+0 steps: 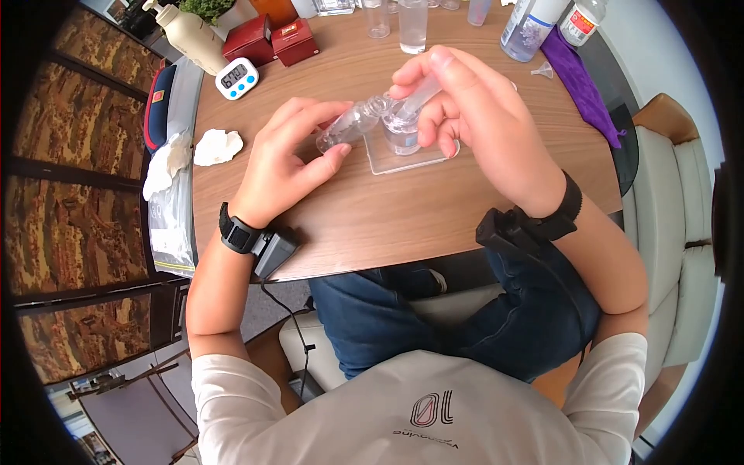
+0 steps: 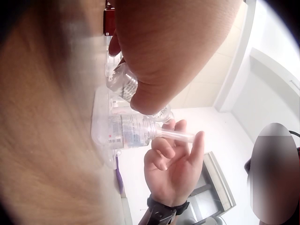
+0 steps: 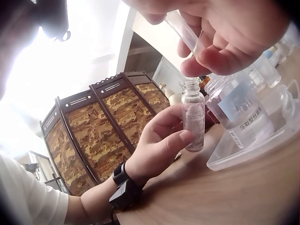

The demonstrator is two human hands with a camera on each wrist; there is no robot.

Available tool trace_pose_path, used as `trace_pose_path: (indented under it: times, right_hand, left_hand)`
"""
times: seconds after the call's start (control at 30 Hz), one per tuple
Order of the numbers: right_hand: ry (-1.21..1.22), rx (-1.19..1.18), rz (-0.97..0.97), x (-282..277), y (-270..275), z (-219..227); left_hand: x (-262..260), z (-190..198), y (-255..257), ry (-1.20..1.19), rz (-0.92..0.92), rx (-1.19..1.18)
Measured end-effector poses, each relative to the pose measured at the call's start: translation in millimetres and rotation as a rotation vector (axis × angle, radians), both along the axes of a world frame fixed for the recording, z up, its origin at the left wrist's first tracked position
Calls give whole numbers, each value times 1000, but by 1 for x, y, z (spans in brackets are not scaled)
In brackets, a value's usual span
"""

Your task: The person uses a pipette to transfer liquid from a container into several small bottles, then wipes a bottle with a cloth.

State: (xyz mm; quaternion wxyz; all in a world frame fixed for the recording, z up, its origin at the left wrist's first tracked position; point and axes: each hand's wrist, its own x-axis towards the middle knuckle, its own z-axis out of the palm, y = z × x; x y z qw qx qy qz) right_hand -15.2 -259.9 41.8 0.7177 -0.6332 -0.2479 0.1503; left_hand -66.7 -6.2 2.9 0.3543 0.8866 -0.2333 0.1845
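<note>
My left hand (image 1: 291, 151) grips a small clear bottle (image 1: 349, 126) and tilts it, its open neck leaning toward a larger clear jar. The jar (image 3: 246, 117) bears a printed label with a barcode and stands on a shallow clear plastic tray (image 1: 380, 165). Between thumb and fingers, my right hand (image 1: 488, 112) holds a slender see-through tube (image 1: 421, 98) slantwise over the jar's mouth. In the left wrist view the tube (image 2: 176, 135) runs from the jar's neck to the right thumb. Liquid shows in the jar's lower part in the right wrist view.
Left of the hands are a white timer (image 1: 237, 78) and crumpled tissue (image 1: 218, 147). Dark red boxes (image 1: 295, 42) and a pump bottle (image 1: 186, 35) stand behind. Clear cups (image 1: 413, 27), larger bottles (image 1: 528, 29), a small funnel (image 1: 543, 70) and purple cloth (image 1: 581, 93) line the back and right.
</note>
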Motion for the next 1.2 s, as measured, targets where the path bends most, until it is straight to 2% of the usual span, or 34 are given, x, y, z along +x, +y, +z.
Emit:
trace_pose_path:
  times: [0.13,0.27,0.37,0.43,0.47,0.53,0.63,0.77,0.83,0.97,1.2]
  right_hand:
    - [89,92,21,3,0,-3]
    - [69,100,31,6,-1,-5]
    - [20,104,39,9,-9,-2]
    - [-151,33,-18,7,-20,14]
    - [-149,31,-9,9,-29,20]
    - [-111,291,39,12,-43,30]
    - [-212,396,112,5,-46,41]
    - [-181,391,82,3,-38,30]
    - [-96,354,153,7,-33,24]
    - [-78,341,154,6,-31,22]
    - [-91,300,66,2,-30,24]
  left_hand:
    - [-1,1,1,1,5,7]
    - [-1,2,1,15,-2,-1]
    - [0,2,0,2,-6,3]
    - [0,1,2,-15,1,7]
    - [0,2,2,14,-10,13]
    - [-2,3,2,46,-10,19]
    - [-3,4,1,82,-26,12]
    - [-1,3,-1,32,-29,23]
    - [-1,3,0,19,-18,33]
    - [-1,2,2,20,-20,23]
    - [-2,3,1,32,-26,15]
